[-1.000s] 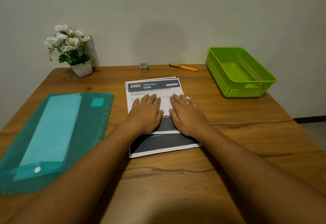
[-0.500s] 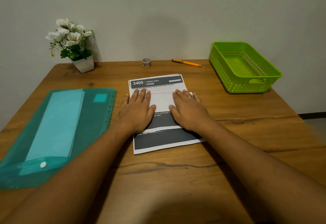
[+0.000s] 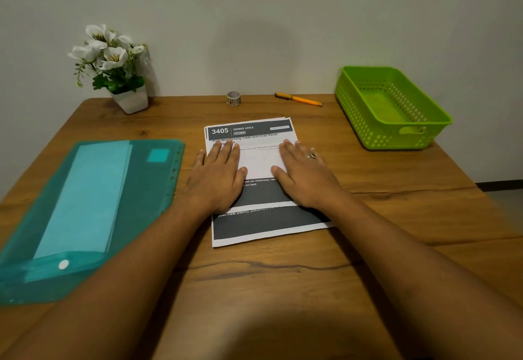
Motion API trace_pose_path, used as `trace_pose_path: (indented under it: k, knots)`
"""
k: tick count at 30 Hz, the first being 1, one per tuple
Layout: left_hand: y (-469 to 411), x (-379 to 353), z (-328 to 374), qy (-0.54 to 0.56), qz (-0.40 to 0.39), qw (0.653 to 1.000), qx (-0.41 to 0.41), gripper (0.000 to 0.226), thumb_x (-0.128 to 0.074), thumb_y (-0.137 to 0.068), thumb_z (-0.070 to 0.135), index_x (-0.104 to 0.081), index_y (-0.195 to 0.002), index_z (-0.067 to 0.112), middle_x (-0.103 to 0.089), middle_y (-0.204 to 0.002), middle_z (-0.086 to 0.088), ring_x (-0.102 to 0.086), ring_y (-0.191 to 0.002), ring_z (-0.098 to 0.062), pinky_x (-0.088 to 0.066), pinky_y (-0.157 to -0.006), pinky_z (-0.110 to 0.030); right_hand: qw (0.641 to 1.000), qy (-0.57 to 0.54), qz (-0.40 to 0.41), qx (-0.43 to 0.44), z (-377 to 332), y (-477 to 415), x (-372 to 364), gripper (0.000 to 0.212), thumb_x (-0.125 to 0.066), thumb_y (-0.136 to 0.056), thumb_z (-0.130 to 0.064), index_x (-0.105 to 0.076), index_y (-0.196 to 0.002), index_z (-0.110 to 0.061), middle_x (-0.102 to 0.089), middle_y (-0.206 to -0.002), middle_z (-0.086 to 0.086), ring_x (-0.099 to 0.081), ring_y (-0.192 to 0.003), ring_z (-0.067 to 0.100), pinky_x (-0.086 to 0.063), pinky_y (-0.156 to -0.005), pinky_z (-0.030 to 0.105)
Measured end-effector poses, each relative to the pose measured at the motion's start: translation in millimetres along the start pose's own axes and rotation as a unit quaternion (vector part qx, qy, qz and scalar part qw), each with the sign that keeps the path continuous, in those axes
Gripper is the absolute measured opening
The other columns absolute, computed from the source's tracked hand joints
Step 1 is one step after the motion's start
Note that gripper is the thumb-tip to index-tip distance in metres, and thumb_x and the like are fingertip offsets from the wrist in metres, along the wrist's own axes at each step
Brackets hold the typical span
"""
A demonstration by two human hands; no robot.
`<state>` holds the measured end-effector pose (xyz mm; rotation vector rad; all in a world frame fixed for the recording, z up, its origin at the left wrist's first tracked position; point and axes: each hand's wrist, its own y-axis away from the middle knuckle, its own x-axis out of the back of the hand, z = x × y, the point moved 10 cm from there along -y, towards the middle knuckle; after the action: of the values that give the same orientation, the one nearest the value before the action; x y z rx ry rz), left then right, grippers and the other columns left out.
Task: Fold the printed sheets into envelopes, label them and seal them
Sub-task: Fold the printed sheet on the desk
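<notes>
Quick count on the wooden table (image 3: 283,289): two hands – left hand (image 3: 218,178) and right hand (image 3: 304,178) – flat on one stack of printed sheets (image 3: 263,226), can't tell how many pages. Then one each: teal plastic folder (image 3: 158,189), flower pot (image 3: 131,100), tape roll (image 3: 233,98), orange pen (image 3: 298,99), green basket (image 3: 393,136).

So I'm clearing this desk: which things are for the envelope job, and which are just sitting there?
For the job:
printed sheets
teal folder
tape roll
orange pen
green basket, probably

Just sitting there:
flower pot
</notes>
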<state>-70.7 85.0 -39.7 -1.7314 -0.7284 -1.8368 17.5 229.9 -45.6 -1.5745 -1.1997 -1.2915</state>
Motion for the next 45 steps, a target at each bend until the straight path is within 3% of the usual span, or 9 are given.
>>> trace_pose_path:
  k: [5,10,14,17,22,28,35,45]
  knots:
    - [-3,-2,-3,-0.003,-0.017,1.0,-0.017,0.076,-0.015,-0.104,0.063,-0.004,-0.165,0.018,-0.001,-0.173,-0.005,0.001,-0.159,-0.025,-0.005,-0.128,-0.052,0.999,0.013,-0.001,-0.033,29,6,3,0.074,-0.017,-0.108,-0.059,-0.009,-0.166,-0.015,-0.008,-0.175,0.003,-0.004,-0.161,0.023,-0.004,-0.128,0.047]
    - [-16,26,-5,-0.026,-0.049,0.998,-0.041,0.085,-0.045,-0.09,0.077,-0.033,-0.157,0.026,-0.032,-0.159,-0.008,-0.031,-0.144,-0.029,-0.036,-0.115,-0.052,1.0,0.001,-0.002,-0.03,25,8,6,0.086,-0.02,-0.102,-0.072,-0.008,-0.166,-0.016,-0.006,-0.175,0.003,-0.002,-0.161,0.022,-0.002,-0.128,0.048]
    - [-23,32,-3,-0.016,-0.077,0.996,-0.034,0.083,-0.061,-0.083,0.075,-0.041,-0.151,0.031,-0.038,-0.155,-0.007,-0.034,-0.141,-0.028,-0.039,-0.112,-0.05,0.998,-0.035,-0.026,-0.037,28,6,10,0.098,-0.037,-0.094,-0.08,-0.011,-0.166,-0.019,-0.007,-0.175,0.002,-0.003,-0.161,0.023,-0.003,-0.127,0.049]
    - [-26,35,-2,0.003,-0.087,0.996,-0.029,0.084,-0.068,-0.079,0.074,-0.045,-0.146,0.029,-0.04,-0.152,-0.007,-0.037,-0.137,-0.027,-0.043,-0.109,-0.047,0.996,-0.081,-0.029,-0.036,31,7,21,0.098,-0.057,-0.09,-0.074,-0.02,-0.164,-0.023,-0.021,-0.172,0.003,-0.016,-0.158,0.027,-0.012,-0.125,0.05]
    - [-16,50,7,0.02,-0.003,0.999,-0.043,0.085,-0.076,-0.074,0.072,-0.045,-0.141,0.029,-0.046,-0.147,-0.002,-0.043,-0.131,-0.024,-0.045,-0.106,-0.047,0.997,-0.07,-0.015,-0.038,32,6,42,0.103,-0.074,-0.077,-0.073,-0.029,-0.159,-0.027,-0.044,-0.16,0.002,-0.041,-0.145,0.029,-0.035,-0.117,0.049]
    - [7,70,23,-0.013,0.121,0.989,-0.082,0.083,-0.077,-0.074,0.067,-0.043,-0.139,0.028,-0.055,-0.141,0.0,-0.047,-0.13,-0.024,-0.032,-0.111,-0.047,0.993,0.068,0.086,0.043,-4,14,77,0.108,-0.078,-0.075,-0.066,-0.025,-0.16,-0.024,-0.044,-0.154,0.007,-0.041,-0.142,0.029,-0.029,-0.118,0.05]
    - [26,79,26,-0.046,0.195,0.975,-0.091,0.075,-0.079,-0.076,0.059,-0.048,-0.136,0.027,-0.06,-0.133,-0.001,-0.052,-0.123,-0.027,-0.036,-0.104,-0.047,0.977,0.143,0.142,0.076,-32,17,89,0.106,-0.082,-0.078,-0.054,-0.023,-0.16,-0.02,-0.054,-0.147,0.01,-0.053,-0.133,0.03,-0.034,-0.111,0.05]
    - [43,83,26,-0.065,0.261,0.958,-0.094,0.034,-0.079,-0.085,0.035,-0.07,-0.115,0.021,-0.068,-0.114,-0.005,-0.058,-0.11,-0.031,-0.04,-0.094,-0.047,0.967,0.173,0.172,0.07,-34,25,81,0.074,-0.075,-0.087,-0.037,-0.042,-0.15,-0.017,-0.064,-0.131,0.012,-0.059,-0.117,0.033,-0.038,-0.101,0.049]
